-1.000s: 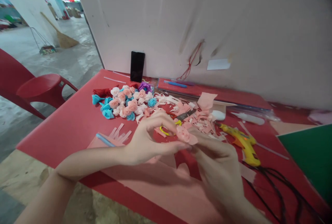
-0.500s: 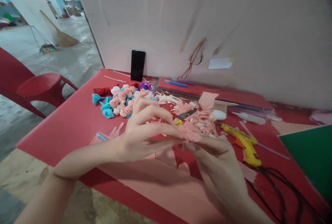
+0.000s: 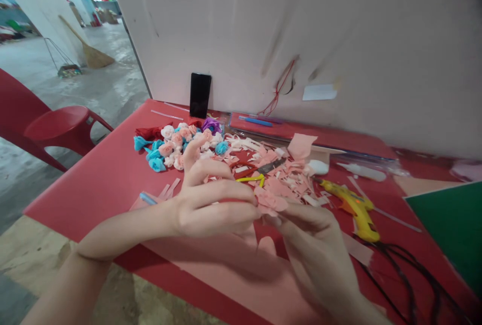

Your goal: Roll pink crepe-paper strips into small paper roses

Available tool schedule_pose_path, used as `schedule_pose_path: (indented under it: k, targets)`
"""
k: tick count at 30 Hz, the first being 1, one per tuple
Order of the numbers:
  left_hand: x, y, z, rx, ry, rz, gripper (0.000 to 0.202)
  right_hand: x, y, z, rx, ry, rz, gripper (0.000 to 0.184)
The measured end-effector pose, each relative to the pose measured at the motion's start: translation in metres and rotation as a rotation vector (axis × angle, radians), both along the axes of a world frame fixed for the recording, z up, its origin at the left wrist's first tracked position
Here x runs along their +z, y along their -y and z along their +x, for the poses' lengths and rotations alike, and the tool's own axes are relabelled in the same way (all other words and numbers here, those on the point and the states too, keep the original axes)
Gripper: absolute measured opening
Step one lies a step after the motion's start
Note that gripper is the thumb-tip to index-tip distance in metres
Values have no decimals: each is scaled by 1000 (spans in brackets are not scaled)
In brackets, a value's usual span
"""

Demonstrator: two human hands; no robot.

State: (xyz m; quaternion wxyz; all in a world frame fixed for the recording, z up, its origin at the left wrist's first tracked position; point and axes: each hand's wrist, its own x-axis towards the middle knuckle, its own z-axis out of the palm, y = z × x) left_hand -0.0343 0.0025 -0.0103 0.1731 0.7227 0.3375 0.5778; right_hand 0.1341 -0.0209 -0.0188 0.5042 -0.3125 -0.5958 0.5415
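Observation:
A small pink paper flower [image 3: 270, 200] is held above the red table [image 3: 98, 179] between both hands. My left hand [image 3: 211, 199] comes in from the left, fingers curled and pressed against the flower's left side, index finger raised. From below right, my right hand [image 3: 320, 249] pinches the flower's underside with its fingertips. A pink paper sheet [image 3: 241, 269] lies under both hands.
A heap of pink, white and blue paper flowers [image 3: 176, 146] lies at the back left. Pink paper scraps [image 3: 289, 174], scissors with yellow handles [image 3: 256, 177], a yellow glue gun [image 3: 354, 207] with black cable, a phone [image 3: 199, 95], a green sheet [image 3: 452, 224] and a red chair [image 3: 48, 129] surround me.
My left fingers have curled down from a spread pose and closed on the flower. The flower has shifted slightly toward me; the right hand has stayed beneath it.

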Motion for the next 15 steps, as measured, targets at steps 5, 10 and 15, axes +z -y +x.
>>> schedule_pose_path:
  k: [5, 10, 15]
  targets:
    - [-9, 1, 1, 61, -69, 280, 16, 1, 0, 0, -47, 35, -4, 15]
    - [-2, 0, 4, 153, -128, 536, 18, 2, 0, -2, -168, 150, 152, 17]
    - [11, 5, 3, 159, -202, 497, 24, 2, 4, -4, -351, 280, 448, 19]
